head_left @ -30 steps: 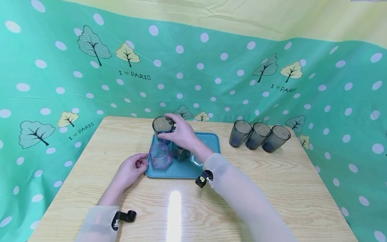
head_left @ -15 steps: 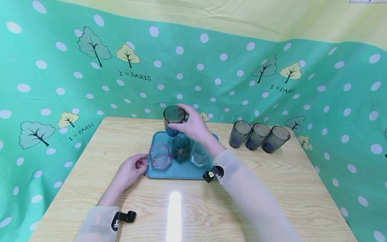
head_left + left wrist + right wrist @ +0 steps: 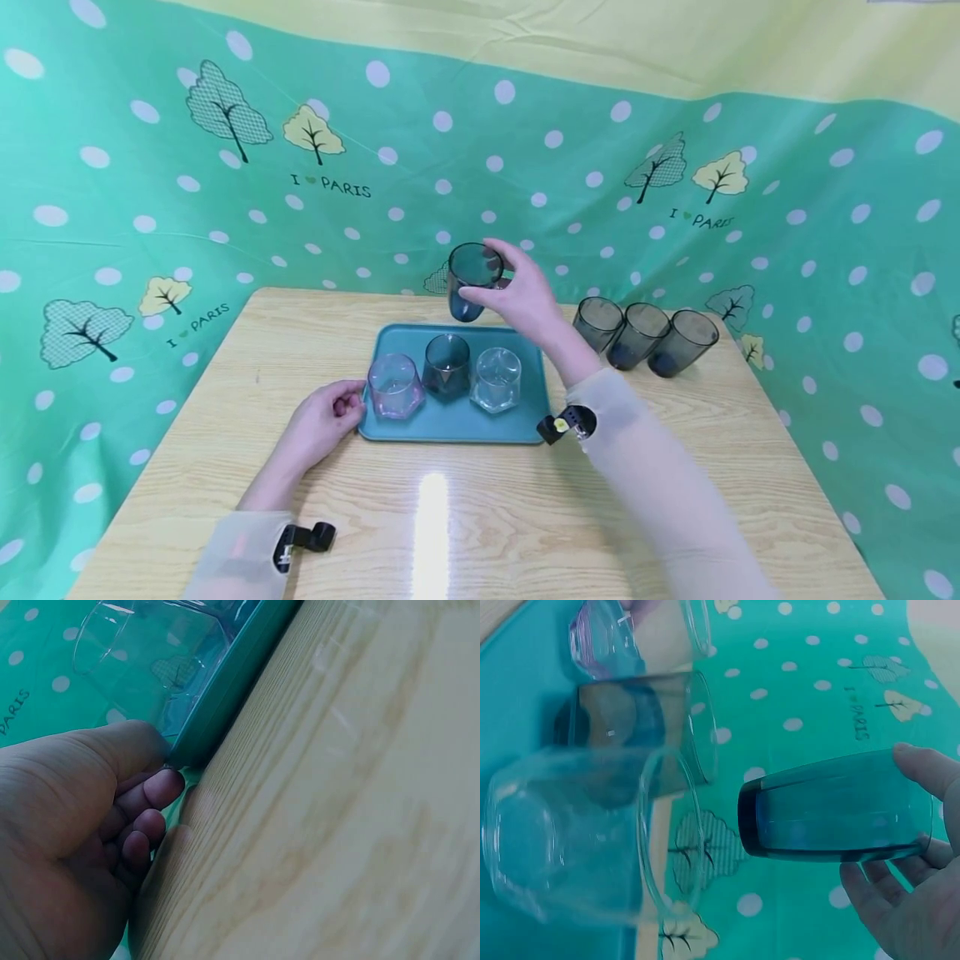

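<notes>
My right hand (image 3: 517, 292) grips a tall dark smoky glass (image 3: 832, 810) near its rim, thumb on one side and fingers on the other. In the head view it is raised above the back edge of the blue tray (image 3: 450, 429). On the tray stand three short glasses in a row: a pinkish one (image 3: 396, 392) at left, a dark grey one (image 3: 447, 371) in the middle, and a clear one (image 3: 497, 383) at right. At the tray's left edge, my left hand (image 3: 326, 421) pinches the rim between thumb and curled index finger.
Three more tall smoky glasses stand close together at the table's back right, a left one (image 3: 597, 321), a middle one (image 3: 637, 337) and a right one (image 3: 682, 346). A green dotted cloth (image 3: 480, 150) hangs behind the wooden table (image 3: 337, 533).
My right hand has carried the tall smoky glass up from the tray's back left and to the right. The left hand has stayed at the tray's edge.
</notes>
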Tool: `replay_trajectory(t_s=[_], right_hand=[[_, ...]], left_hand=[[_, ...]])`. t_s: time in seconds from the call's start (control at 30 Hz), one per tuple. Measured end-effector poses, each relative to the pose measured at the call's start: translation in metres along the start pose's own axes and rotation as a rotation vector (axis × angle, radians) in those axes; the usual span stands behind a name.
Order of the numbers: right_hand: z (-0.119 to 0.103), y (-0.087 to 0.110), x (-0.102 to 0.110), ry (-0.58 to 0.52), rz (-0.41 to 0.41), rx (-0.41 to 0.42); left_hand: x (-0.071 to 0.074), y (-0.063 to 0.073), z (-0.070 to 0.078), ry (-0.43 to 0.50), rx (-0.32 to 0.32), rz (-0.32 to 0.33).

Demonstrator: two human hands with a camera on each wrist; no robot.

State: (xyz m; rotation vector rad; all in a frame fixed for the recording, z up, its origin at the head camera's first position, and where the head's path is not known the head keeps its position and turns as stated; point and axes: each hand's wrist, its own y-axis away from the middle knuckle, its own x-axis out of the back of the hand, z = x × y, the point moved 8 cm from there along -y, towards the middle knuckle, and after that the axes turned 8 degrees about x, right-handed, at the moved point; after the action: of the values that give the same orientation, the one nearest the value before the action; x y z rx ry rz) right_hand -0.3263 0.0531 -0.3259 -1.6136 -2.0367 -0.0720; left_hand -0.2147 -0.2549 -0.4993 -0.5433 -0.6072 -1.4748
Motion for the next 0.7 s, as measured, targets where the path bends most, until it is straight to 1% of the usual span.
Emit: replay_trajectory(t_s=[0.2,0.4,0.7], right_hand=[[-0.001,0.011,0.028,0.047,0.032,0.000],[0.006,0.025,0.051,0.086,0.047,-0.007],[0.022,0.047,0.080,0.125,0.038,-0.075]], left_hand=[[0.000,-0.001,-0.001,0.002,-0.001,0.000],[-0.001,-0.001,-0.001,0.000,-0.002,-0.003],[-0.001,-0.001,-0.001,0.001,0.001,-0.008]])
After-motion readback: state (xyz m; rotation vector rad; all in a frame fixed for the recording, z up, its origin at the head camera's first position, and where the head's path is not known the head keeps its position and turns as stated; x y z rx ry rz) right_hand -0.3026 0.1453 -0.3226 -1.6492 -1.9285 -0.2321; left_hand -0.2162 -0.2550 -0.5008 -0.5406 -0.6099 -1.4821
